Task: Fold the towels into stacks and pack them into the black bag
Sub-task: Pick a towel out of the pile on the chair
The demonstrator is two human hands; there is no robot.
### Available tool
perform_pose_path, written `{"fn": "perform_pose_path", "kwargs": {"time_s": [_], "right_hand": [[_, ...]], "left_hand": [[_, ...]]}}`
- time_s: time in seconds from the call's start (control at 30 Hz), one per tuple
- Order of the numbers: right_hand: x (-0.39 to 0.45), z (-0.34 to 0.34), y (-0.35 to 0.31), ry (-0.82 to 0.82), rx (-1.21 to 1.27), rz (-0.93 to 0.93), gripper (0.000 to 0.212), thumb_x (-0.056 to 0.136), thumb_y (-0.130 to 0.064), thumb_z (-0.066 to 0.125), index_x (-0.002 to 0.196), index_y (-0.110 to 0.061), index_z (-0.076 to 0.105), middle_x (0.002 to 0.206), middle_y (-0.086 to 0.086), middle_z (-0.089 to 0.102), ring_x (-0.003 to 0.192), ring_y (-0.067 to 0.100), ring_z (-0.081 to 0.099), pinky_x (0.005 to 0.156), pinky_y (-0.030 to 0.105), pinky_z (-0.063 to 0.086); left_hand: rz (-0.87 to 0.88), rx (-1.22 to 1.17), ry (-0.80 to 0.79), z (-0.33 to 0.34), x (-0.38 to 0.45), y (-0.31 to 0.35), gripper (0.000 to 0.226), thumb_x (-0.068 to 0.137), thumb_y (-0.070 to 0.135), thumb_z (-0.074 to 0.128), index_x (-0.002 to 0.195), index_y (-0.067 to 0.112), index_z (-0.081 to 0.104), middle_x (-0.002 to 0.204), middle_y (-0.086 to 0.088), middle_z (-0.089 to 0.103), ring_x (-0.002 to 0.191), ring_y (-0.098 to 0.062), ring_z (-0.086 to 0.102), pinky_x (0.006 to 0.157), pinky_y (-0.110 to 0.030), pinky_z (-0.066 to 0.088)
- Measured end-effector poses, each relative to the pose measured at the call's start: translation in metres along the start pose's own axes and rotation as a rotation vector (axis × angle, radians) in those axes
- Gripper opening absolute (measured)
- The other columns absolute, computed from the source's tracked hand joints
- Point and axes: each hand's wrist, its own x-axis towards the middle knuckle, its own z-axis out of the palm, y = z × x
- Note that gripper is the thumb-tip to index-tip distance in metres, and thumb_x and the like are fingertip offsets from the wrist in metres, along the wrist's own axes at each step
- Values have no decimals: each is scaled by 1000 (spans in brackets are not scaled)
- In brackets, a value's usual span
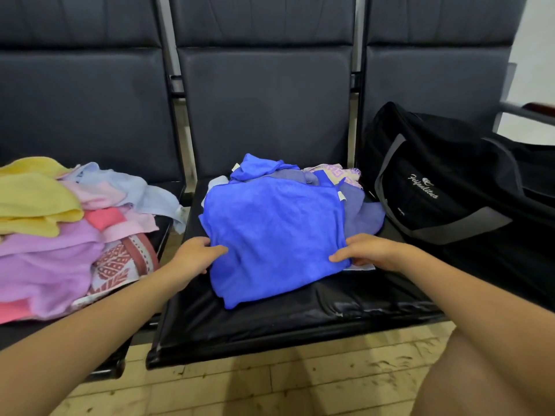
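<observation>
Two hands at blue towel [274, 232] on middle seat [270, 322]; left hand [195, 255] and right hand [365, 250] each pinch a near edge; folding step apparently under way; next move likely a fold, then stacking; black bag [444, 187] sits on the right-hand seat.

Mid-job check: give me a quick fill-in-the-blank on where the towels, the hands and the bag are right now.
1. Both hands, the left hand and the right hand, touch the near edge of the ____ towel on the middle seat.
2. The black bag sits on the seat to the person's ____.
3. On top of the loose pile on the left seat lies a ____ towel.

Missing words: blue; right; yellow.
</observation>
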Motion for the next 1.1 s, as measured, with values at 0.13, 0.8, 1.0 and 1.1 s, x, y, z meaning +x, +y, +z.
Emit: {"fn": "perform_pose_path", "kwargs": {"time_s": [0.13, 0.8, 1.0, 1.1], "right_hand": [[-11, -1, 7, -22, -99, -53, 39, 73, -21, 80, 62, -16, 43, 56, -10, 47, 52, 4, 44, 53, 14, 34], [-34, -13, -5, 320, 328, -149, 4, 88, -12, 67, 90, -9, 70, 98, 10, 70, 88, 21, 66, 83, 35, 53], [-23, -10, 3, 424, -466, -114, 40, 82, -24, 72, 115, -10, 55, 96, 6, 58, 93, 24, 55, 72, 30, 41], [-28, -2, -11, 577, -689, -203, 55, 81, -31, 70, 128, -15, 50, 115, 10, 56, 113, 29, 51, 89, 36, 44]], "left_hand": [[86, 257, -96, -2, -8, 1, 35, 83, 32, 70, 65, 8, 53, 64, -8, 48, 57, -15, 42, 55, -28, 31], [-99, -167, -62, -15, -28, 5, 12, 92, 20, 59, 85, 10, 63, 92, -7, 66, 79, -20, 62, 69, -29, 47], [92, 814, -5, -9, -35, -1, 65, 88, 41, 57, 142, 17, 29, 124, -7, 53, 107, -26, 56, 78, -35, 47], [268, 1117, 94, 2, -44, 4, 80, 89, 48, 53, 151, 23, 10, 135, -7, 36, 123, -25, 41, 85, -35, 46]]}}
